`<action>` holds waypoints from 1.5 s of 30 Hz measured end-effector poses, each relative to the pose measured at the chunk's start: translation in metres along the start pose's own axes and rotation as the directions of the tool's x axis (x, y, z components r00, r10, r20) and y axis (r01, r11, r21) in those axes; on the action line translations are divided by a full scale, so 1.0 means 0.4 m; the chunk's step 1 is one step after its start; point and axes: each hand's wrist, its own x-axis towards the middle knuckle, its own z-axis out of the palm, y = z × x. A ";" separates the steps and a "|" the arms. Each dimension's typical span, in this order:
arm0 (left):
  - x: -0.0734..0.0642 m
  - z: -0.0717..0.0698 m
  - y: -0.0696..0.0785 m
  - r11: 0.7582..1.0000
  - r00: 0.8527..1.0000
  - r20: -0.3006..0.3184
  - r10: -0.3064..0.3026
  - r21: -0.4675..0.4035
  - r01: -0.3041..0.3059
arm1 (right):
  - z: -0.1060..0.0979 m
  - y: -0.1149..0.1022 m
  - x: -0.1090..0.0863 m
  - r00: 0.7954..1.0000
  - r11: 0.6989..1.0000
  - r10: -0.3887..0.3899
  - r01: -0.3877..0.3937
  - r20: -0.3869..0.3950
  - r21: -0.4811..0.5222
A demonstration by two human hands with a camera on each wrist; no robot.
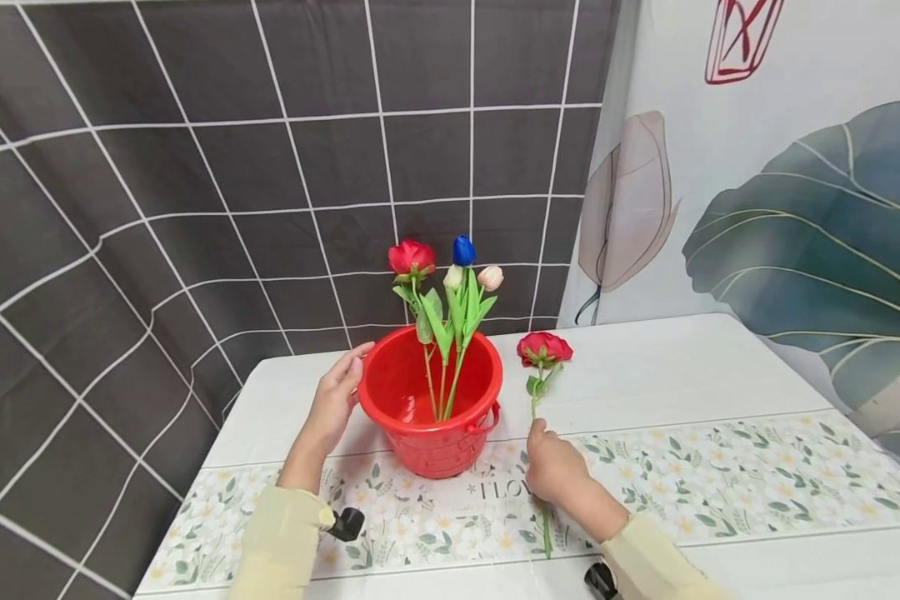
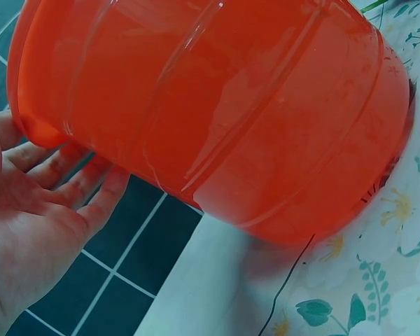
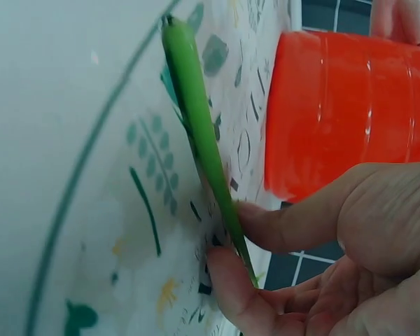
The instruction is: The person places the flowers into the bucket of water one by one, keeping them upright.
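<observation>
A red plastic bucket [image 1: 431, 454] stands on the table. Inside it lean a red rose [image 1: 411, 257], a blue tulip [image 1: 462, 250], a whitish tulip [image 1: 453, 278] and a pale pink tulip [image 1: 491, 277]. My left hand [image 1: 333, 402] touches the bucket's left side near the rim; in the left wrist view its fingers [image 2: 101, 199] lie along the outer wall. Right of the bucket, my right hand [image 1: 558, 468] pinches the stem of another red rose [image 1: 543, 348] between thumb and fingers. The lower green stem [image 3: 199, 119] sticks out past that hand, just over the table.
A white table [image 1: 645, 367] carries a band of floral print [image 1: 720, 475] across its front part. Behind it hangs a dark cloth [image 1: 307, 167] with white grid lines. At the right is a pale curtain with large printed leaves [image 1: 810, 233]. The bucket's red handle [image 1: 484, 421] hangs on its right side.
</observation>
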 end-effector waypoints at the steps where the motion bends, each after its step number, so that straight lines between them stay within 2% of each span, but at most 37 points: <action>1: 0.000 0.000 0.000 1.000 1.000 0.000 0.000 0.000 0.000 | 0.002 -0.003 -0.002 1.000 1.000 0.006 -0.006 -0.001 0.002; 11: -0.002 0.002 -0.006 1.000 1.000 -0.007 -0.013 0.001 0.013 | 0.009 -0.009 -0.015 0.999 0.999 0.030 -0.030 -0.013 0.023; 16: -0.004 0.001 -0.008 1.000 1.000 -0.011 -0.015 0.013 0.016 | -0.003 0.009 -0.012 0.999 0.989 0.034 -0.031 -0.023 0.144; 20: -0.004 0.000 -0.009 1.000 1.000 -0.006 -0.008 0.014 0.008 | -0.015 0.025 0.001 0.999 0.958 0.055 -0.051 -0.005 0.281; 22: -0.004 0.000 -0.008 1.000 1.000 -0.004 -0.005 0.012 0.006 | -0.019 0.033 0.008 0.997 0.932 0.073 -0.073 0.013 0.355; 24: -0.003 -0.001 -0.008 1.000 1.000 -0.002 -0.005 0.013 0.005 | -0.023 0.041 0.013 0.995 0.893 0.092 -0.096 0.030 0.439; 29: -0.002 -0.001 -0.005 1.000 1.000 -0.001 -0.006 0.015 0.006 | -0.034 0.052 0.019 0.993 0.763 0.106 -0.111 0.046 0.637; 33: -0.001 -0.002 -0.002 1.000 1.000 0.000 -0.006 0.022 0.006 | -0.042 0.056 0.022 0.993 0.674 0.102 -0.114 0.061 0.730; 37: -0.001 -0.002 -0.001 1.000 1.000 0.000 -0.011 0.018 0.011 | -0.047 0.060 0.025 0.994 0.613 0.090 -0.108 0.067 0.783; 45: 0.001 -0.001 -0.002 1.000 1.000 -0.002 -0.012 0.011 0.012 | -0.063 0.062 0.032 0.998 0.537 0.066 -0.049 0.017 0.842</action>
